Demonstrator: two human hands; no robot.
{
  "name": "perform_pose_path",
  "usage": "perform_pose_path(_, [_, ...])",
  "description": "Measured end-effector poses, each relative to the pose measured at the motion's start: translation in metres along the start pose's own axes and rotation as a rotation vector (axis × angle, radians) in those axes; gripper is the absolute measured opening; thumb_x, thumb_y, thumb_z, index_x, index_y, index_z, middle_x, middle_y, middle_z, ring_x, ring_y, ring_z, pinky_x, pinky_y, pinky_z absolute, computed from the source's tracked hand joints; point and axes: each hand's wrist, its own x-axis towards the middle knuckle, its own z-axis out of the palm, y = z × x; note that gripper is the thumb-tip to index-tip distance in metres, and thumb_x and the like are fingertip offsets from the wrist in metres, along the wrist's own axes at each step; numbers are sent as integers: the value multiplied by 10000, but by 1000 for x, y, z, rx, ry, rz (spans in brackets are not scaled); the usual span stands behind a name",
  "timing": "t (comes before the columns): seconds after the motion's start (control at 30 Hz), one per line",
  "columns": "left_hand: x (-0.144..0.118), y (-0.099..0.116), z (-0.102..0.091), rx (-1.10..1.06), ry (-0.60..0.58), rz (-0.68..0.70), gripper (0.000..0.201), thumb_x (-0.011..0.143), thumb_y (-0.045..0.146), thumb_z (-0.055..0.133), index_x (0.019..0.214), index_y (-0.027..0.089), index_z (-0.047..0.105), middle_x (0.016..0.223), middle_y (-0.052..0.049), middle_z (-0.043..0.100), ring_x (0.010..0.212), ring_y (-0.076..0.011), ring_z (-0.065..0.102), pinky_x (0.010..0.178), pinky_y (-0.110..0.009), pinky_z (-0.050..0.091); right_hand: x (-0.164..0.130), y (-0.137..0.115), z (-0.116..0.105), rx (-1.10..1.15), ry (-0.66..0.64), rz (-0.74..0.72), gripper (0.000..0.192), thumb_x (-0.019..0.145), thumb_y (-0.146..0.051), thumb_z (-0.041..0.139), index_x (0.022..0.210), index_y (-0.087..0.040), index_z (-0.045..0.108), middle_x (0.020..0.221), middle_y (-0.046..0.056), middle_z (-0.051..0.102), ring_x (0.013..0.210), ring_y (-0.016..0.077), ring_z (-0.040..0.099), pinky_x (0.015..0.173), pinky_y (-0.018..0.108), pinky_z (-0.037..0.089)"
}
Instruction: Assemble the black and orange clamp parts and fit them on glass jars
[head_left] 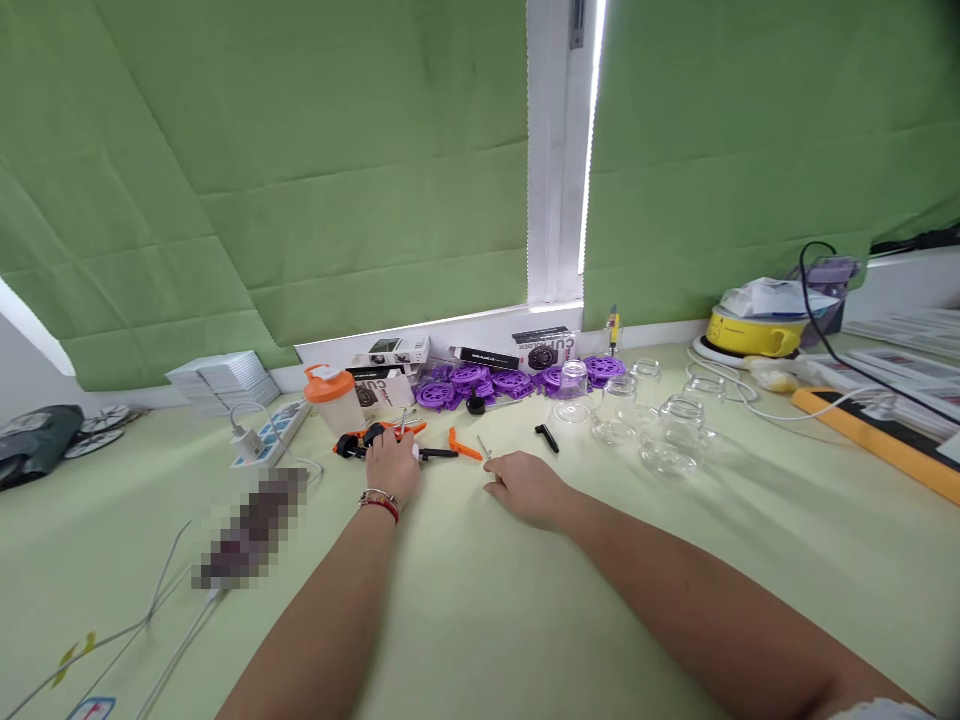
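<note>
Reaching forward over the pale green table (465, 620), the left hand (393, 465) is laid on a black-and-orange tool (375, 440), though whether its fingers are closed round the tool cannot be told, while the right hand (525, 487) is rested palm down, loosely open and holding nothing, just beside a small metal pin (484, 447) and an orange clip (463, 445). Farther back, an orange-lidded shaker bottle (333, 400), purple plastic discs (480, 382) and clear glass jars (660, 425) are ranged below the green blinds (300, 180).
</note>
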Motion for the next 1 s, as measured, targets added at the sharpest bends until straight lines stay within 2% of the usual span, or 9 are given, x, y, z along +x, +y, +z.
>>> perform_pose_path(0.3, [-1, 2, 1, 30, 43, -6, 408, 791, 148, 404, 1162, 193, 567, 1224, -147, 498, 1096, -309, 432, 898, -455, 330, -2, -4, -5, 17, -16, 14, 169, 835, -290, 461, 741, -180, 548, 709, 29, 585, 670, 146, 522, 540, 235, 277])
perform_pose_path(0.43, [-5, 15, -5, 18, 118, 44, 424, 786, 149, 420, 1191, 166, 546, 1262, -153, 489, 1123, -310, 427, 920, -456, 327, -2, -3, -6, 44, -9, 22, 177, 834, -278, 471, 752, -176, 590, 741, 39, 604, 692, 151, 530, 553, 237, 291])
perform_pose_path(0.53, [-13, 31, -8, -27, 145, 142, 437, 773, 133, 436, 1197, 139, 542, 1287, -163, 481, 1147, -314, 420, 943, -462, 314, 4, 2, -3, 114, 39, 25, 172, 831, -277, 488, 868, -184, 629, 786, 39, 632, 733, 156, 549, 594, 238, 327])
perform_pose_path(0.67, [-23, 51, -8, -82, 145, 290, 435, 791, 108, 417, 1207, 148, 536, 1293, -159, 493, 1173, -312, 423, 982, -481, 282, 21, 13, 0, 207, 127, 73, 248, 835, -282, 490, 1022, -187, 621, 874, 43, 657, 760, 153, 574, 648, 242, 379])
perform_pose_path(0.8, [-27, 59, -2, -67, 144, 396, 409, 786, 72, 408, 1163, 135, 553, 1282, -158, 507, 1160, -308, 445, 981, -476, 301, 49, 22, -1, 202, 195, 139, 328, 844, -232, 467, 1153, -178, 564, 1017, 74, 630, 863, 169, 584, 743, 265, 410])
perform_pose_path(1.0, [-20, 65, 7, -93, 166, 466, 361, 798, 59, 401, 1113, 134, 562, 1253, -162, 524, 1139, -288, 469, 953, -451, 348, 92, 36, 5, 31, 186, 81, 414, 853, -208, 459, 1264, -209, 505, 1256, 132, 469, 1151, 253, 444, 920, 348, 360])
